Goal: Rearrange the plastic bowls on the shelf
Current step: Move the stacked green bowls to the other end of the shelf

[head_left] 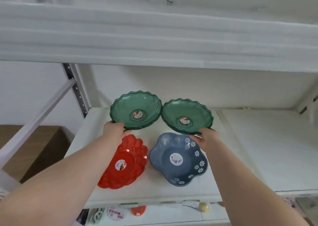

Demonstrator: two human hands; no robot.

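Gripping one green bowl each, left hand (114,131) and right hand (207,138) reach over the white shelf (258,148).

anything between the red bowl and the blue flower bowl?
Nothing: head view shows only a bare strip of white shelf between the red bowl and the blue flower bowl.

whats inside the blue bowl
Only a round sticker on the bottom of the blue bowl; otherwise empty. The right hand covers a bit of its far rim.
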